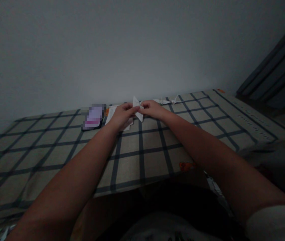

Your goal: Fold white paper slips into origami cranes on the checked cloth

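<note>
Between my two hands is a piece of folded white paper (137,113), with pointed ends at top and bottom. My left hand (122,113) pinches its left side, the thumb lying across the paper. From the right, my right hand (151,108) grips its other edge with bent fingers. Under and beside my left hand lie several flat sheets of paper (126,126). Just past my right hand stand small folded paper cranes (174,100), partly hidden by that hand.
A phone (93,116) with a lit, blurred screen lies left of the sheets. The checked tablecloth (152,164) covers the table, which meets a plain wall (142,50) at the back. A dark curtain (275,60) hangs at the right.
</note>
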`<act>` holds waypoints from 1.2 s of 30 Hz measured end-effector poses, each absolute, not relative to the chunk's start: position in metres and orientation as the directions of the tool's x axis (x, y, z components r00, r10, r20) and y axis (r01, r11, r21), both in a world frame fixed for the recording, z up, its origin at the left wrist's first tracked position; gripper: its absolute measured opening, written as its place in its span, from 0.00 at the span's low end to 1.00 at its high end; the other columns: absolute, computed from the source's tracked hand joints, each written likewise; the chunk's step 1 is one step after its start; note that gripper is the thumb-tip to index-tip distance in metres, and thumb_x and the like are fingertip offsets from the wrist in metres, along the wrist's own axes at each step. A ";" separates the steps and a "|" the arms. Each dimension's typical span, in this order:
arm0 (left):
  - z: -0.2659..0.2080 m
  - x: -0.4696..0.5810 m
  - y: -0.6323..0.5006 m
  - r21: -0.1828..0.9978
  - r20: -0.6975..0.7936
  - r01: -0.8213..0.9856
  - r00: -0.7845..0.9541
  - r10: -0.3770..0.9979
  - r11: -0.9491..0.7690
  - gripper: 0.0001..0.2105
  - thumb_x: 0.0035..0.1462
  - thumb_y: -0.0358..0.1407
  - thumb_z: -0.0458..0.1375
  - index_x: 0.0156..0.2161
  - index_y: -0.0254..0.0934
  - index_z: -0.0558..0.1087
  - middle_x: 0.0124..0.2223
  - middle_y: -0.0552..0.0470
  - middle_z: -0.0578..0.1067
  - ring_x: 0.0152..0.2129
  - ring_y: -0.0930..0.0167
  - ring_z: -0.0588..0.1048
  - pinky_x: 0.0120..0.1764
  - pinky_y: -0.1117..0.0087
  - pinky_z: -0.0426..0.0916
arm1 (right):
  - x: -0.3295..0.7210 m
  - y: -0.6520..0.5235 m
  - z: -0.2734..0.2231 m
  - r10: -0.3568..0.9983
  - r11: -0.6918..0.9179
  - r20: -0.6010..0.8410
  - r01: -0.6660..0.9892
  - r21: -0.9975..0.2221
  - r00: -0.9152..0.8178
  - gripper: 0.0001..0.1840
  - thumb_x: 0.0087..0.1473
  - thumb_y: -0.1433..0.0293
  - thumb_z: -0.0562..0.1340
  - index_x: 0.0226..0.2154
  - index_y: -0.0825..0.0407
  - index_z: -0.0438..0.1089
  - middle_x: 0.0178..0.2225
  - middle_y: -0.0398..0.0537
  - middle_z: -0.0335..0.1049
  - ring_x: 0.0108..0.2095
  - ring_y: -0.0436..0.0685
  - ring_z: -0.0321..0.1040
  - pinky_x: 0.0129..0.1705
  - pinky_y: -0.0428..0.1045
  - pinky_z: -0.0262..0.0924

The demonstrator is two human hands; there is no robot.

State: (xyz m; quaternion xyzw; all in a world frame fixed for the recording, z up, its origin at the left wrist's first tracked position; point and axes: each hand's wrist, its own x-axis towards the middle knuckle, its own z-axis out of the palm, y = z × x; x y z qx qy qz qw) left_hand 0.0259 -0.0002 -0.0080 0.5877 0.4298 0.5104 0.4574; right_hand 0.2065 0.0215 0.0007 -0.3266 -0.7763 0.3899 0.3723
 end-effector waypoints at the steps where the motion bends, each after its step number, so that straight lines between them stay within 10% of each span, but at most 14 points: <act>1: -0.009 0.025 0.001 0.975 0.207 0.057 0.097 0.974 -0.213 0.16 0.45 0.43 0.69 0.36 0.33 0.78 0.36 0.48 0.79 0.31 0.71 0.76 0.38 0.69 0.71 | 0.207 0.022 0.000 0.794 0.489 0.328 0.216 -0.845 -0.512 0.13 0.53 0.65 0.64 0.23 0.53 0.65 0.22 0.39 0.60 0.25 0.47 0.56 0.27 0.45 0.51; 28: -0.007 0.026 0.005 0.987 0.125 -0.096 -0.068 0.990 -0.131 0.18 0.40 0.42 0.72 0.33 0.33 0.75 0.32 0.51 0.78 0.26 0.75 0.74 0.30 0.74 0.69 | 0.203 0.036 -0.007 0.838 0.425 0.359 0.080 -0.902 -0.410 0.11 0.51 0.64 0.65 0.36 0.53 0.71 0.30 0.44 0.69 0.31 0.51 0.65 0.35 0.48 0.64; 36: -0.002 0.030 0.003 0.970 0.066 -0.225 -0.137 0.988 -0.096 0.11 0.46 0.36 0.70 0.29 0.32 0.73 0.26 0.53 0.75 0.21 0.77 0.73 0.29 0.76 0.68 | 0.206 0.034 -0.004 0.622 0.765 0.658 0.153 -0.625 -0.424 0.09 0.51 0.66 0.69 0.35 0.51 0.73 0.41 0.48 0.68 0.44 0.55 0.66 0.49 0.53 0.63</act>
